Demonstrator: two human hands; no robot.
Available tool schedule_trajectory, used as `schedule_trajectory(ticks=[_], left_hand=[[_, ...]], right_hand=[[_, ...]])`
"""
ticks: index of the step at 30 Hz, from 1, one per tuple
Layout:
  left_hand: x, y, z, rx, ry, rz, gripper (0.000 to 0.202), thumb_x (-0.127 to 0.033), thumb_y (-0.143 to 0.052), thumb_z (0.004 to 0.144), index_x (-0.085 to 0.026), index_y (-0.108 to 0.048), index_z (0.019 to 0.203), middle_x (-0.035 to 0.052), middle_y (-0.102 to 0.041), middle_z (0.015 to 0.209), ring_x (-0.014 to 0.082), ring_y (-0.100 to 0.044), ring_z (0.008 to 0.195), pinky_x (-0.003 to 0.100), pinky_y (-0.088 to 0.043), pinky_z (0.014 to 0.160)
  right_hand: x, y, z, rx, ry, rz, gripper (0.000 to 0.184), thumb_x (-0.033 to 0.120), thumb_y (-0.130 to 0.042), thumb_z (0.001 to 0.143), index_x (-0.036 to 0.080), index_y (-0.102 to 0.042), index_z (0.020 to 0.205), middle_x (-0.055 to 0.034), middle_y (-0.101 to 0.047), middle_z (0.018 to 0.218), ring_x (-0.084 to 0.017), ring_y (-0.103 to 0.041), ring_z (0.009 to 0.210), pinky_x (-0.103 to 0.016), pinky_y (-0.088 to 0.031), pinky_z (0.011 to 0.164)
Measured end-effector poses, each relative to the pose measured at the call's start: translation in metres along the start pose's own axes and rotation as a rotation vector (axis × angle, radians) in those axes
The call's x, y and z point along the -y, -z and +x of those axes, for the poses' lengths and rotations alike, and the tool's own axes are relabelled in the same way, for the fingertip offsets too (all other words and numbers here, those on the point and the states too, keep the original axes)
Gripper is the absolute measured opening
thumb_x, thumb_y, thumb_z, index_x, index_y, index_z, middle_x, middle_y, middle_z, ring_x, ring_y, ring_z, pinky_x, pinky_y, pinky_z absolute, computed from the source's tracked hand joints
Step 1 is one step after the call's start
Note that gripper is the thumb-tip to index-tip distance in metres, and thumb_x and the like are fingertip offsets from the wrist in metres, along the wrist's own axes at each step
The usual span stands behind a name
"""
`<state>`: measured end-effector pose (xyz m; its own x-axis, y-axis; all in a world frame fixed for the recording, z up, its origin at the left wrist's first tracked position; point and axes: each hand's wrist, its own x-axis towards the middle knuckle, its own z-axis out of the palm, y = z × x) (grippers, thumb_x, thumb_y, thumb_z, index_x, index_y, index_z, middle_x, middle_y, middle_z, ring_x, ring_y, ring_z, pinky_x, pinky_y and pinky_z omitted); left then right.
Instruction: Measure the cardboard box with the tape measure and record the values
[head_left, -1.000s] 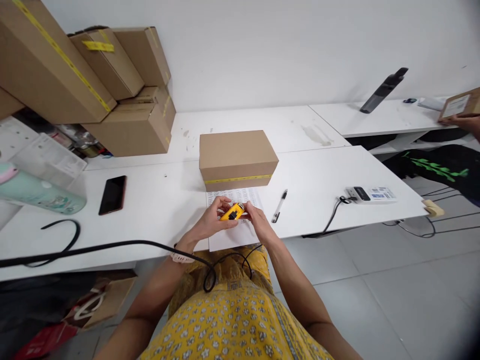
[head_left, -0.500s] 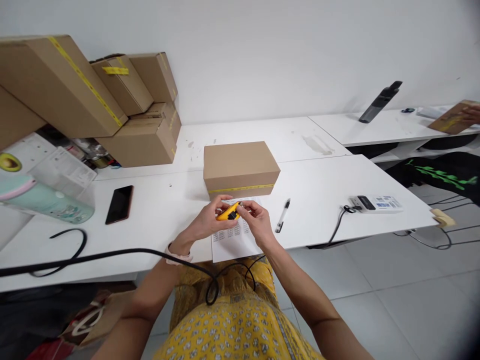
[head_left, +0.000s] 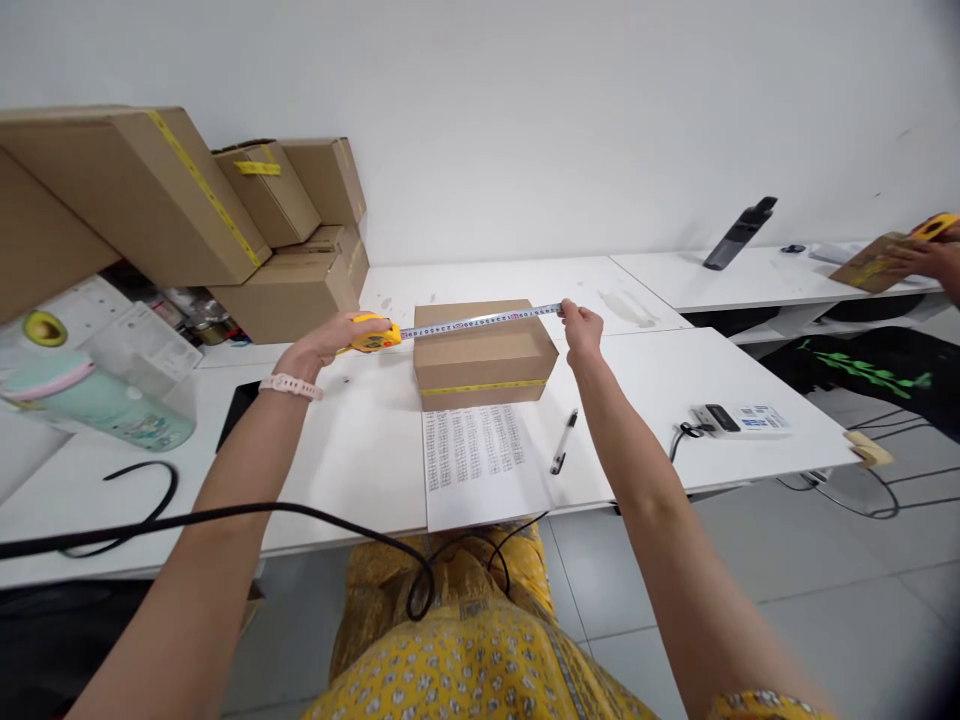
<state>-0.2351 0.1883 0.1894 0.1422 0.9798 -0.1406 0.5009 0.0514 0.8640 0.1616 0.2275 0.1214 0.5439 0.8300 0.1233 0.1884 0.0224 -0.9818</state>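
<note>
My left hand [head_left: 331, 338] is closed around the yellow case of a tape measure [head_left: 377, 334], left of a cardboard box [head_left: 484, 355]. The numbered metal blade [head_left: 480, 321] stretches rightward over the box's top. Its free end is pinched in my right hand [head_left: 582, 326], just beyond the box's right side. Whether the blade touches the cardboard, I cannot tell. A sheet of printed columns [head_left: 480, 465] lies in front of the box, with a pen [head_left: 565, 441] along its right side.
Stacked cardboard boxes [head_left: 285, 290] and a mint bottle [head_left: 112, 400] stand left, near a partly covered phone [head_left: 238, 412]. A black cable [head_left: 225, 514] crosses the front. At right are a corded device [head_left: 731, 420], a dark bottle [head_left: 739, 235] and another person's hand [head_left: 934, 262] holding a box.
My hands have moved forward and apart from in front of the box. The tape blade is now pulled out between them, above the box. My left forearm now covers part of the phone.
</note>
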Motion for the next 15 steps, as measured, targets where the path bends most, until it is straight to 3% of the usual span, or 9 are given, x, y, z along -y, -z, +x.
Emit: schedule_trajectory(ticks=[4,9,15], left_hand=[[0.012,0.012,0.021,0.006,0.082,-0.082,0.045,-0.055,-0.078,0.065,-0.016,-0.073,0.087,0.0082,-0.072,0.09,0.019,-0.063,0.077,0.029,-0.051,0.065],[0.012,-0.002,0.033,0.042,0.093,-0.121,0.041,-0.054,-0.077,0.064,-0.017,-0.071,0.082,0.0046,-0.071,0.082,0.0161,-0.061,0.069,0.026,-0.049,0.059],[0.007,-0.014,0.037,-0.007,0.062,-0.127,0.038,-0.051,-0.076,0.066,-0.017,-0.071,0.081,0.0056,-0.071,0.078,0.0173,-0.061,0.066,0.027,-0.047,0.056]], right_hand=[[-0.015,-0.011,0.009,0.105,-0.124,-0.119,0.019,0.036,-0.059,0.079,0.018,-0.061,0.074,-0.003,-0.06,0.07,-0.016,-0.052,0.069,-0.029,-0.04,0.062],[-0.021,-0.021,0.003,0.242,-0.176,-0.122,0.019,0.036,-0.063,0.077,0.017,-0.062,0.08,-0.007,-0.067,0.08,-0.017,-0.057,0.07,-0.029,-0.043,0.061],[-0.025,-0.022,0.004,0.283,-0.172,-0.113,0.022,0.039,-0.061,0.08,0.017,-0.06,0.075,-0.0074,-0.067,0.078,-0.017,-0.056,0.066,-0.03,-0.043,0.059]])
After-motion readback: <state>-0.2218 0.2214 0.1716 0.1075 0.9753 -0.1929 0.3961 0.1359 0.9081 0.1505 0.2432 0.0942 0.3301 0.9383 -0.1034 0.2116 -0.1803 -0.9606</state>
